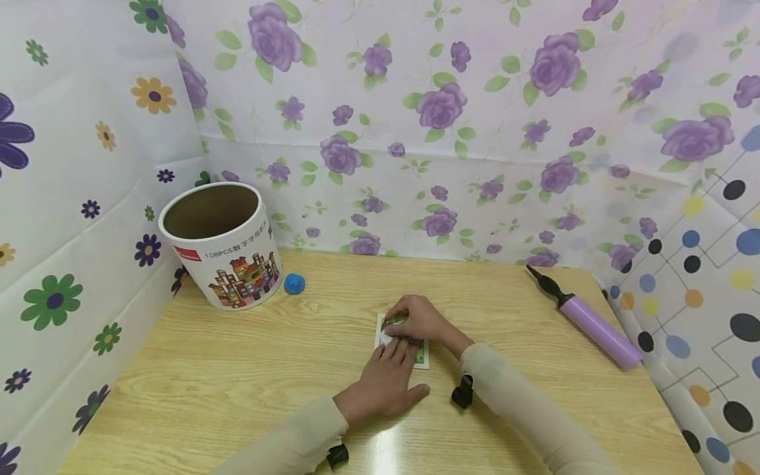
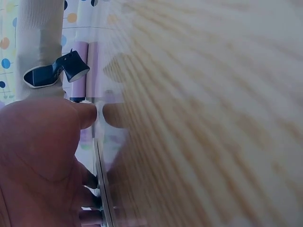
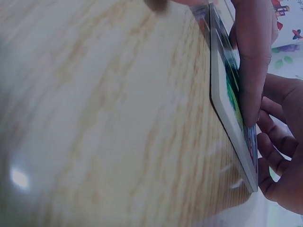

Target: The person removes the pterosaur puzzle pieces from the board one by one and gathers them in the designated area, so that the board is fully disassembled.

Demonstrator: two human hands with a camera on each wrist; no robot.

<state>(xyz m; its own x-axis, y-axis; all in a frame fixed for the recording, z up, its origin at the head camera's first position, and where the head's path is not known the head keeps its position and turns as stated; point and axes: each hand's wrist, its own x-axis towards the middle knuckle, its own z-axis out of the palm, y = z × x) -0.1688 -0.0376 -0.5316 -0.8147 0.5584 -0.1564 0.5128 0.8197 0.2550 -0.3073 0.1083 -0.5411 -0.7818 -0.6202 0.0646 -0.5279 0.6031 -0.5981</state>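
A small white-edged card (image 1: 423,357) with a green printed face lies flat on the wooden table (image 1: 237,369), near the middle. My left hand (image 1: 386,386) rests on its near part, fingers straight and pressing down. My right hand (image 1: 417,317) reaches in from the right, its fingers curled over the card's far end. The left wrist view has my palm and thumb (image 2: 84,115) beside the card's thin edge (image 2: 101,179). From the right wrist, the card (image 3: 230,106) appears edge-on against the table, with a finger (image 3: 251,61) lying along its printed face.
An open cardboard tub (image 1: 221,244) with printed buildings stands at the back left, a small blue ball (image 1: 294,284) beside it. A purple hand pump (image 1: 594,323) lies at the right edge. Flowered sheets wall in the table on three sides.
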